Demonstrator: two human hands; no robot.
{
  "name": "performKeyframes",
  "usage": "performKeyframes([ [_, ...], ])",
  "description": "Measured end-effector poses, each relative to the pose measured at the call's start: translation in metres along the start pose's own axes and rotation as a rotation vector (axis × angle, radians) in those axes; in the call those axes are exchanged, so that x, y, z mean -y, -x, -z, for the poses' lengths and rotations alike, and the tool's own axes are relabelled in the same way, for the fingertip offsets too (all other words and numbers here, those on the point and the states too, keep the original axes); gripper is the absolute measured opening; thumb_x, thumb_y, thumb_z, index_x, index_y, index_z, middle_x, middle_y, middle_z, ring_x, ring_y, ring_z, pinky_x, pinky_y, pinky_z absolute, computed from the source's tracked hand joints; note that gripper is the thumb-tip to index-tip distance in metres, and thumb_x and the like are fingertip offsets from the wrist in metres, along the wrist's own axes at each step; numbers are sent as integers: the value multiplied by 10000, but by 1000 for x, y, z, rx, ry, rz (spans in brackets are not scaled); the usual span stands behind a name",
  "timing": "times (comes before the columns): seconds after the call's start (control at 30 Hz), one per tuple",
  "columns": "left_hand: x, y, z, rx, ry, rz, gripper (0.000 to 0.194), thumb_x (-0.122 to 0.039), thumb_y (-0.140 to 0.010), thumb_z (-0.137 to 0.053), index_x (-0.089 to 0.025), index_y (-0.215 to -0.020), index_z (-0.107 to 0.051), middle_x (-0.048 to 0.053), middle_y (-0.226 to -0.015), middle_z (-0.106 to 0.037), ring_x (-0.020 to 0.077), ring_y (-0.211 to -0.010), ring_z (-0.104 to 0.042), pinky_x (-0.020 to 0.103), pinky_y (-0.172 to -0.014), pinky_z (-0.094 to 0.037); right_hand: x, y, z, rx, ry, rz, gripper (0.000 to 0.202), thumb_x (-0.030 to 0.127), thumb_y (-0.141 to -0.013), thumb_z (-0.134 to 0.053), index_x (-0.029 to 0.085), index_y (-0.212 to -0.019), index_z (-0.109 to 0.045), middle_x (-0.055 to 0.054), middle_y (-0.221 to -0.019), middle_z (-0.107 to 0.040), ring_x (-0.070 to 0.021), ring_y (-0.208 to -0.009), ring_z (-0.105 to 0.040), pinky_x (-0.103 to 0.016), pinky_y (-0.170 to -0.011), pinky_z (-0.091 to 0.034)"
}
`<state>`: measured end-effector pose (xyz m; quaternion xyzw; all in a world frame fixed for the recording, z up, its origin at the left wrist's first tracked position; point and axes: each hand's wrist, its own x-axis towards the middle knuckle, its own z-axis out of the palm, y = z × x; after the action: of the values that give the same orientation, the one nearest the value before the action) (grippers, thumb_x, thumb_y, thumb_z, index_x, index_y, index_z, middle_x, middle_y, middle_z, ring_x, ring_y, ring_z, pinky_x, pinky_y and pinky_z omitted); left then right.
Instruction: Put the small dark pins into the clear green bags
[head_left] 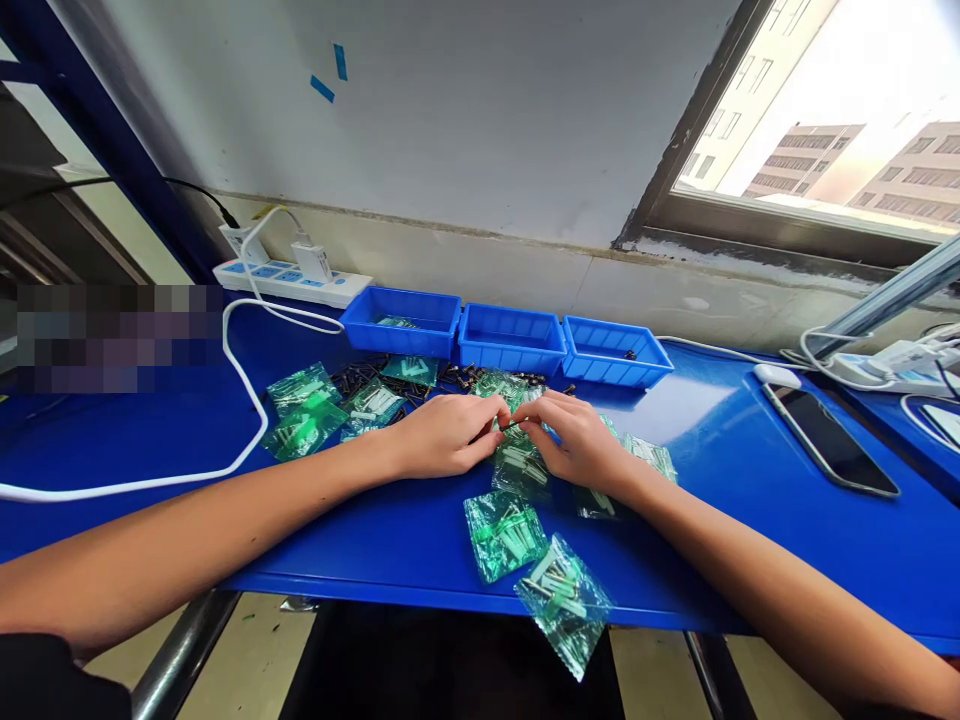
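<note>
My left hand [444, 434] and my right hand [576, 438] meet above the middle of the blue table, both closed in a pinch. Between their fingertips shows a thin dark screw [513, 425], partly covered by the fingers. Loose dark screws [360, 378] lie in a spread pile behind and left of the hands. Green-tinted clear packets [523, 470] holding pale plugs and screws lie under and around both hands. Nearer the front edge are a packet [504, 535] and another packet [564, 600] that overhangs the edge.
Along the wall stand a left blue bin [405, 318] with a packet inside, a middle blue bin [511, 340] and a right blue bin [616, 352] with a few dark pieces. A white cable [247, 400] crosses the table [360, 540] from a power strip [341, 288]. A phone [832, 440] lies right.
</note>
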<state>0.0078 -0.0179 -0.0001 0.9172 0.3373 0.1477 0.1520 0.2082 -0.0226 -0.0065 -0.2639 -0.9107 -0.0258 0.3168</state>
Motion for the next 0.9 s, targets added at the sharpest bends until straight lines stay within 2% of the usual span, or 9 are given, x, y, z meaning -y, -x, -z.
performKeyframes([
  [0.23, 0, -1, 0, -1, 13, -2, 116, -254, -879, -400, -181, -900, -486, 0, -693, -605, 156, -635, -565, 253, -593, -377, 0, 1, 0, 5, 32, -67, 141, 164, -884, -436, 195, -861, -572, -16, -672, -632, -130, -592, -543, -247, -573, -428],
  [0.73, 1, 0, -1, -10, -6, 1, 105, -262, -881, -419, -181, -912, -479, 0, -699, -612, 160, -642, -579, 256, -591, -386, 2, 1, -2, -145, 46, -125, 135, 161, -870, -435, 192, -826, -559, -11, -638, -626, -124, -563, -543, -244, -555, -431],
  [0.9, 0, 0, 0, -5, -10, -4, 103, -257, -883, -417, -182, -909, -484, 1, -700, -609, 163, -653, -580, 264, -605, -395, 1, 0, -2, -138, 31, -136, 133, 176, -873, -445, 192, -819, -566, -8, -623, -621, -123, -563, -544, -243, -555, -433],
])
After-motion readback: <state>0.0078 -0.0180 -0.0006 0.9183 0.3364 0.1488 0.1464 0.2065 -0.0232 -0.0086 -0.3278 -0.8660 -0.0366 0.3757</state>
